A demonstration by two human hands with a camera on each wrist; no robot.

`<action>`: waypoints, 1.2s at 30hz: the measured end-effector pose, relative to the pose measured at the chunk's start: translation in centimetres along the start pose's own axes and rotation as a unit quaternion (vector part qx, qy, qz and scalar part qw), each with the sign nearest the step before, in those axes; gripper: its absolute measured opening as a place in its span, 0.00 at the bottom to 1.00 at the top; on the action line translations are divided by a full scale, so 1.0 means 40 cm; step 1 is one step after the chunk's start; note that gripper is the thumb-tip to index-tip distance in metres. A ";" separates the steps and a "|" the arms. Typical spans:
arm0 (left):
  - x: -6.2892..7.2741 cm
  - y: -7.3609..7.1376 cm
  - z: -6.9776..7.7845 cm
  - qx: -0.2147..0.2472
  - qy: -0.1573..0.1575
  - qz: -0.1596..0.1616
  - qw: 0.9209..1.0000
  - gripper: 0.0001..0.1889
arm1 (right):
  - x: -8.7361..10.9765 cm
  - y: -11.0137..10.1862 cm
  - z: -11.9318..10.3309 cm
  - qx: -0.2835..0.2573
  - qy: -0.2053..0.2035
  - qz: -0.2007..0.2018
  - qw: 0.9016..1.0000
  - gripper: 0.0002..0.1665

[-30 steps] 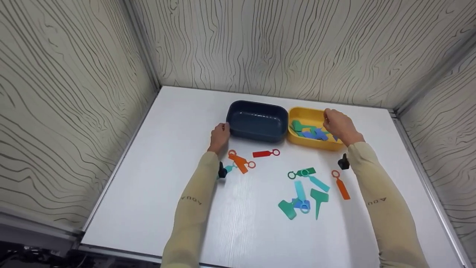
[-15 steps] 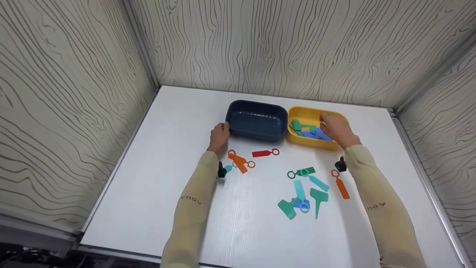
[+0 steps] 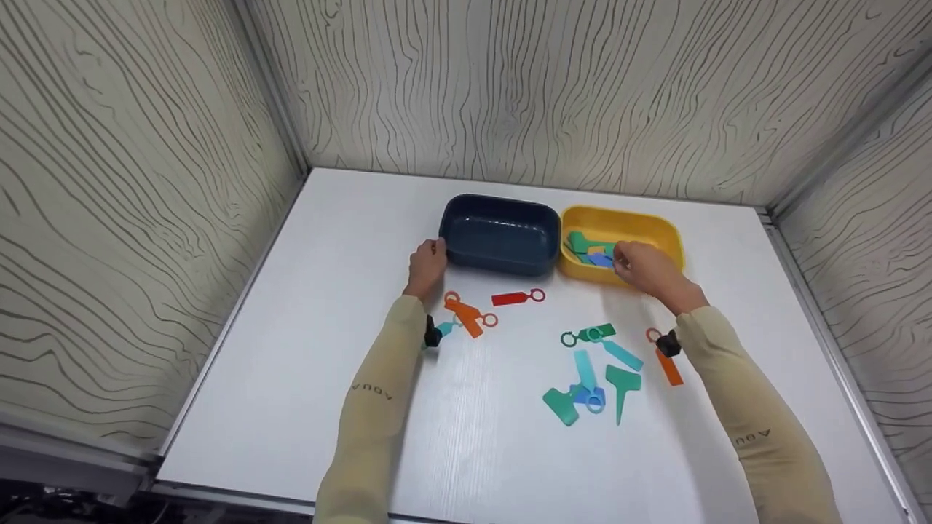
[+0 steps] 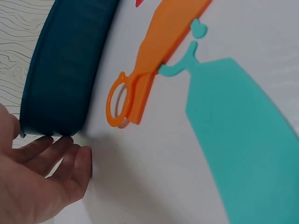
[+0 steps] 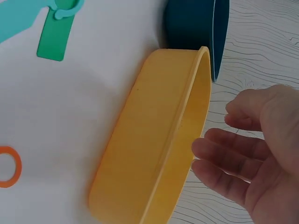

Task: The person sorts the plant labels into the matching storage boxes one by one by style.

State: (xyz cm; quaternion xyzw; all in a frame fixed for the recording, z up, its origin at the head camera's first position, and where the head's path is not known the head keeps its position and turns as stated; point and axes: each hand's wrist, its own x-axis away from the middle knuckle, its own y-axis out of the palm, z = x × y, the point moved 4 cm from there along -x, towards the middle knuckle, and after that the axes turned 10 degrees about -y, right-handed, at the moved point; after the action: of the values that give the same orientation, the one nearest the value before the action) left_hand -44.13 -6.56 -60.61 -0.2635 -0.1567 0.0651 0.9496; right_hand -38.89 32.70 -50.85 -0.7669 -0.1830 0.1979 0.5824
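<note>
At the left end of the dark blue bin (image 3: 502,263), my left hand (image 3: 427,266) holds its edge. In the left wrist view, bent fingertips (image 4: 63,142) touch the outer wall and part of the hand meets the rim. My right hand (image 3: 650,271) is over the front of the yellow bin (image 3: 678,244), its fingers loosely curled. Nothing shows between those fingers (image 5: 224,156) in the right wrist view. Inside the yellow bin lie green plant labels (image 3: 580,241) and blue pieces (image 3: 600,260), partly hidden by the hand.
Loose on the white table are orange ring tags (image 3: 467,317), a red ring tag (image 3: 511,298), a dark green ring tag (image 3: 601,332), turquoise ring tags (image 3: 585,367) and T-shaped green plant labels (image 3: 623,378). Another orange tag (image 3: 670,369) lies below my right wrist. Patterned walls (image 3: 510,87) enclose the table.
My right hand has moved left and toward the front over the yellow bin, exposing its right end and covering some blue pieces. The left hand stays at the dark blue bin.
</note>
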 end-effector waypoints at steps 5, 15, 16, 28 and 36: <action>0.000 -0.002 -0.006 0.001 0.000 0.000 1.000 0.26 | 0.040 0.019 -0.028 -0.004 -0.012 -0.020 1.000 0.12; 0.002 -0.003 -0.012 0.012 -0.020 -0.009 1.000 0.27 | 0.079 0.063 -0.079 -0.040 0.001 -0.093 0.995 0.16; 0.002 -0.002 -0.013 0.011 -0.021 -0.009 1.000 0.27 | 0.081 0.071 -0.089 -0.044 0.003 -0.108 0.993 0.17; -0.004 0.002 -0.007 0.004 -0.014 -0.006 1.000 0.28 | 0.112 0.171 -0.239 -0.071 -0.042 -0.234 0.969 0.24; -0.006 0.005 -0.007 0.004 -0.016 -0.006 1.000 0.28 | 0.148 0.204 -0.328 -0.064 -0.065 -0.313 0.945 0.26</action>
State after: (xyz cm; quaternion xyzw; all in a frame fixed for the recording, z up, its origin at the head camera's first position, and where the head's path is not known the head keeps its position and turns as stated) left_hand -44.27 -6.57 -60.99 -0.2575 -0.1736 0.0643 0.9484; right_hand -26.66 22.88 -56.08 -0.6918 -0.4639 0.0428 0.5518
